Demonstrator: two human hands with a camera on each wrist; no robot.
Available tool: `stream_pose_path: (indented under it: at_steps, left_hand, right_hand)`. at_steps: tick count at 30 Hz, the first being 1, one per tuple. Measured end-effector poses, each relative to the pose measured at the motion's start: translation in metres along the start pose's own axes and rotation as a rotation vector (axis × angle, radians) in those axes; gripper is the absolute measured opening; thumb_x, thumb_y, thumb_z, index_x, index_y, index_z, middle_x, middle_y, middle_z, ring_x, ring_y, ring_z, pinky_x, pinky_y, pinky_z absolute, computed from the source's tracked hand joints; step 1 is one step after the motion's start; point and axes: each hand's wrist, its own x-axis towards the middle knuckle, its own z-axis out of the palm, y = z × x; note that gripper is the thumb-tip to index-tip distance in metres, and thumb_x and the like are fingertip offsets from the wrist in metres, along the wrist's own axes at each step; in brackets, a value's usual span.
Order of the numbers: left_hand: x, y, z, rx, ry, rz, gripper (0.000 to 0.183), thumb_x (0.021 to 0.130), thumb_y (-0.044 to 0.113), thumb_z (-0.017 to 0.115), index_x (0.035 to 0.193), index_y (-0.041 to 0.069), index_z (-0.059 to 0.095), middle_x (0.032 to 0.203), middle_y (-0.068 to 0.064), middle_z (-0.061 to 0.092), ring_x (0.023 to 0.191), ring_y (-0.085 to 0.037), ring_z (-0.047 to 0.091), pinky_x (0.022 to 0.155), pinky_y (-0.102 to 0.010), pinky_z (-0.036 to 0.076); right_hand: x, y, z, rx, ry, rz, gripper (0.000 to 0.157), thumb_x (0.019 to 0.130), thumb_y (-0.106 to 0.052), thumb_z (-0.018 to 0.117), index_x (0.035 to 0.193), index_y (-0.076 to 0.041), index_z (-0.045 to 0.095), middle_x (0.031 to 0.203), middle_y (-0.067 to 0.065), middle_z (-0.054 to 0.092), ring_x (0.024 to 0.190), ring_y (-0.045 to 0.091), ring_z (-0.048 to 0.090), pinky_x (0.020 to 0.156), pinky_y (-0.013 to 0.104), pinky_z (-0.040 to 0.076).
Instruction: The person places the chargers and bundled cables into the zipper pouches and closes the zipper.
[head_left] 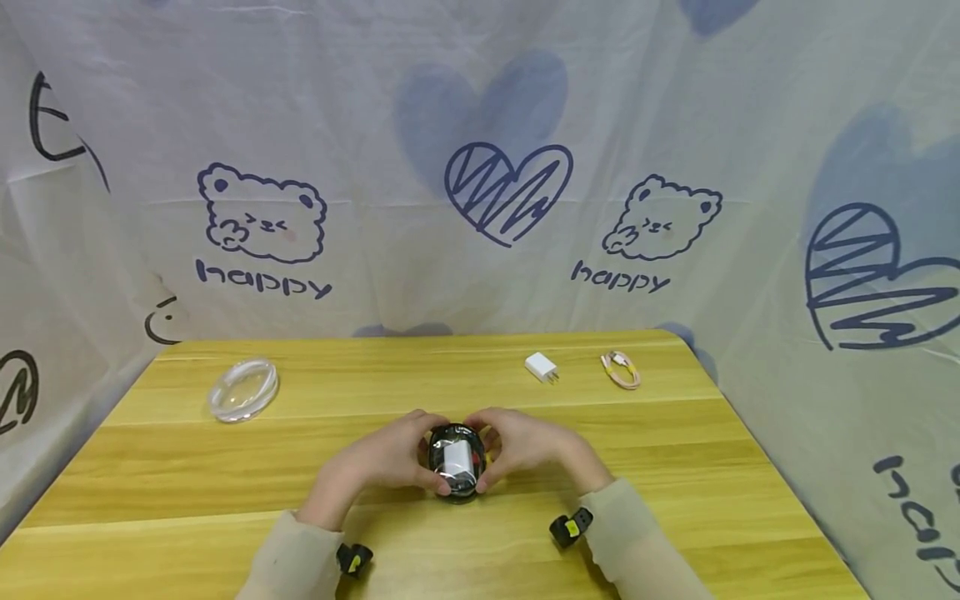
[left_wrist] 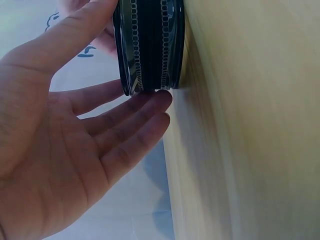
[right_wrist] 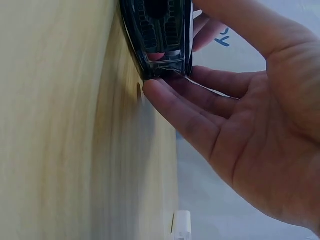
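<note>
Near the middle of the table, a small round black case [head_left: 459,486] with a clear top is held between both hands. Through the top a white block [head_left: 457,457] shows, and a bit of red beside it. My left hand [head_left: 393,454] grips the case's left side, thumb at the near edge and fingers behind. From the right, my right hand [head_left: 525,443] grips it the same way. Chain-like rows run along the side of the case [left_wrist: 150,45] in the left wrist view. In the right wrist view, fingertips lie against its end [right_wrist: 167,65], close to the tabletop.
On the wooden table [head_left: 360,383], a coiled clear tube [head_left: 217,404] lies at the back left. A white charger plug [head_left: 540,365] and a coiled pinkish cable [head_left: 621,371] lie at the back right. Printed cloth [head_left: 390,250] hangs behind and beside the table.
</note>
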Motion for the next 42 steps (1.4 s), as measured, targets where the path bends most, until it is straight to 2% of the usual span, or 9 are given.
stream_pose_path:
  at_steps: [6,12,15,18,22,25,30,36,42]
  left_hand:
    - [0.0,0.001,-0.001,0.013,0.004,0.012,0.092,0.071,0.034,0.097,0.143,-0.003,0.055,0.126,-0.013,0.062,0.112,-0.027,0.061,0.106,-0.054,0.05]
    - [0.0,-0.001,-0.002,0.004,0.009,0.009,0.091,0.073,0.029,0.096,0.146,-0.005,0.053,0.127,-0.014,0.062,0.112,-0.028,0.061,0.105,-0.055,0.05]
    - [0.001,-0.007,-0.003,-0.008,0.012,0.009,0.093,0.074,0.028,0.096,0.148,-0.005,0.051,0.129,-0.015,0.061,0.114,-0.028,0.061,0.105,-0.055,0.05]
    - [0.005,-0.015,-0.005,-0.026,0.016,0.038,0.093,0.075,0.026,0.095,0.148,-0.008,0.048,0.13,-0.018,0.061,0.111,-0.029,0.062,0.103,-0.053,0.052]
    - [0.01,-0.028,-0.01,-0.086,0.018,0.061,0.092,0.078,0.022,0.093,0.149,-0.011,0.045,0.133,-0.022,0.06,0.109,-0.031,0.065,0.098,-0.048,0.056]
    - [0.013,-0.038,-0.014,-0.132,0.024,0.042,0.091,0.08,0.021,0.091,0.151,-0.01,0.043,0.138,-0.023,0.059,0.111,-0.032,0.066,0.097,-0.046,0.057]
    - [0.019,-0.051,-0.02,-0.161,0.056,0.02,0.088,0.084,0.019,0.089,0.152,-0.008,0.042,0.144,-0.027,0.055,0.117,-0.038,0.065,0.1,-0.049,0.056]
    - [0.025,-0.062,-0.027,-0.184,0.099,-0.03,0.083,0.089,0.019,0.085,0.153,-0.008,0.041,0.148,-0.03,0.051,0.127,-0.044,0.06,0.107,-0.052,0.05]
    - [0.034,-0.071,-0.033,-0.22,0.143,-0.036,0.072,0.095,0.013,0.077,0.153,-0.009,0.041,0.15,-0.032,0.049,0.131,-0.048,0.056,0.11,-0.055,0.047]
  right_hand:
    - [0.0,-0.002,-0.001,-0.034,0.011,-0.007,0.088,0.073,-0.015,0.096,0.146,0.005,0.05,0.127,0.011,0.061,0.102,0.021,0.065,0.087,0.027,0.057]
    - [0.002,-0.003,0.001,-0.042,0.035,-0.011,0.088,0.074,-0.019,0.096,0.147,0.004,0.051,0.122,0.01,0.061,0.101,0.02,0.066,0.087,0.026,0.058]
    - [0.005,-0.003,0.002,-0.043,0.047,-0.014,0.088,0.075,-0.02,0.095,0.148,0.003,0.051,0.12,0.009,0.061,0.101,0.02,0.066,0.087,0.026,0.058]
    - [0.009,-0.001,0.003,-0.026,0.065,-0.011,0.088,0.076,-0.019,0.095,0.149,0.002,0.05,0.122,0.009,0.062,0.102,0.02,0.066,0.088,0.026,0.058]
    - [0.018,0.002,0.003,0.007,0.095,-0.008,0.089,0.078,-0.019,0.093,0.151,0.002,0.048,0.127,0.011,0.062,0.105,0.02,0.066,0.091,0.029,0.058]
    - [0.026,0.004,0.002,0.033,0.105,-0.016,0.088,0.079,-0.017,0.092,0.151,0.003,0.047,0.131,0.014,0.062,0.109,0.023,0.066,0.095,0.034,0.057]
    - [0.041,0.006,-0.001,0.052,0.126,-0.034,0.082,0.083,-0.014,0.09,0.151,0.004,0.047,0.135,0.017,0.062,0.113,0.029,0.065,0.1,0.042,0.056]
    - [0.057,0.008,-0.004,0.102,0.159,-0.016,0.079,0.088,-0.013,0.085,0.154,0.004,0.044,0.141,0.019,0.059,0.12,0.032,0.063,0.104,0.044,0.053]
    - [0.077,0.016,-0.005,0.153,0.21,0.019,0.077,0.092,-0.014,0.08,0.157,0.001,0.04,0.147,0.02,0.056,0.129,0.034,0.06,0.109,0.043,0.05]
